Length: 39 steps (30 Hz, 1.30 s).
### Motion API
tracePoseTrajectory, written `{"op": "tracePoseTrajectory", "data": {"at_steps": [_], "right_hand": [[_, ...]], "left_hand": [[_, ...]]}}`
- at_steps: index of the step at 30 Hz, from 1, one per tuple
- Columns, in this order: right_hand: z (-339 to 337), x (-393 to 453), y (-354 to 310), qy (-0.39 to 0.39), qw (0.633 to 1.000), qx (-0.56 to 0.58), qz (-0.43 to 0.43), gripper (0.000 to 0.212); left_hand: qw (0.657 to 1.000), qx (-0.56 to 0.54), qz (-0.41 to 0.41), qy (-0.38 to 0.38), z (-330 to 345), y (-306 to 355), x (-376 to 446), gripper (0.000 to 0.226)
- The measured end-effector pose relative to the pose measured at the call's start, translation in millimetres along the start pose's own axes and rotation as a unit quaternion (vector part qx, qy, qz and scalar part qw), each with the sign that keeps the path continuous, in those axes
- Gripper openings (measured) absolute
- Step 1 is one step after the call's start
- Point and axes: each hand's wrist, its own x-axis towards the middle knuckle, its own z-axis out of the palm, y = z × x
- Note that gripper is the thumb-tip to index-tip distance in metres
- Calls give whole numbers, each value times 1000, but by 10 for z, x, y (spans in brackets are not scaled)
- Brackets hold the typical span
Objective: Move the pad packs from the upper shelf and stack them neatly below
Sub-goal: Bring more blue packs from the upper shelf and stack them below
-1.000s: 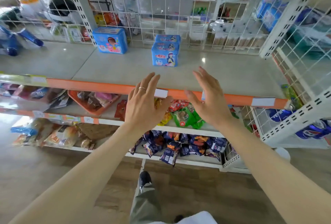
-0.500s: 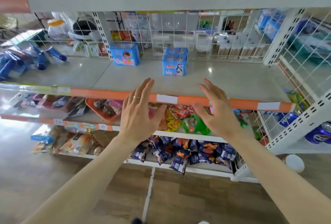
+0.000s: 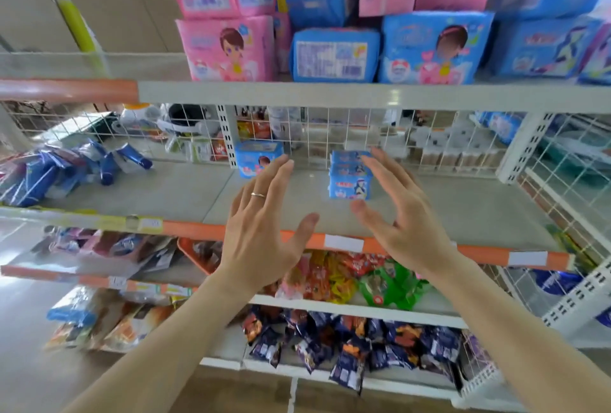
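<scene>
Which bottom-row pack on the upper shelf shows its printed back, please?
The middle blue pack: it shows text and a barcode, while its neighbours show a cartoon girl.

One head-worn wide view faces the shelf unit [image 3: 330,95] straight on from close range, angled slightly down over outstretched forearms.

Two hands [image 3: 261,240] are seen, three blue pad packs [image 3: 351,178] are counted on the shelf below, and three pink packs [image 3: 228,49] on the upper shelf [image 3: 330,95]
</scene>
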Motion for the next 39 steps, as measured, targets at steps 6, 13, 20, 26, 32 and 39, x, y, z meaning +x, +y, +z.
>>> {"op": "tracePoseTrajectory", "data": {"at_steps": [6,13,20,26,32,39], "right_hand": [[50,288,-317,34,999,-16,-31,67],[221,370,-440,49,998,-38,7,72],[222,201,-531,86,993,-58,56,72],[-124,211,-376,116,986,-89,78,71],[-523,369,-71,142,980,-103,90,72],[-1044,814,310,183,973,-109,84,73]], "left_hand": [[1000,-17,10,19,-215,-249,191,74],[999,-35,28,9,-336,-533,292,75],[995,-81,62,-1,-181,-577,298,75],[989,-115,93,-9,-11,-298,487,74],[986,-130,101,14,198,59,832,71],[991,-75,108,21,349,524,1458,74]]}}
